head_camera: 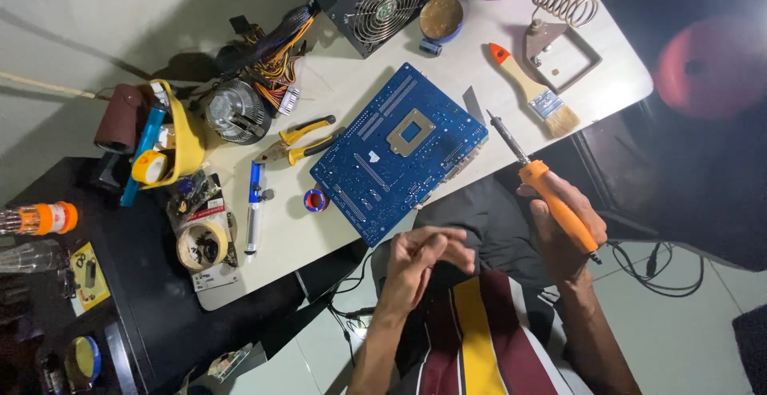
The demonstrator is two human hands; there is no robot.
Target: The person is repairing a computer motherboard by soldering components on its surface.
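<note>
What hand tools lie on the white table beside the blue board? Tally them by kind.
Pliers: 2
Paintbrush: 1
Desoldering pump: 1
Total: 4
The soldering iron is off the table, in the right hand.

My left hand and my right hand are both bare: no gloves, no rings that I can make out, no watch or band at either wrist. My forearms are uncovered too, all the way down to the bottom edge of the view, so no sleeve shows on them. Between my arms lies the front of my striped short-sleeved cloth shirt, with broad lengthwise bands: deep maroon, a bright yellow band in the middle, a narrow white line beside it, and dark, near-black strips at the sides. Above the shirt, over my lap, I wear dark grey cloth trousers, creased into soft folds.
</note>
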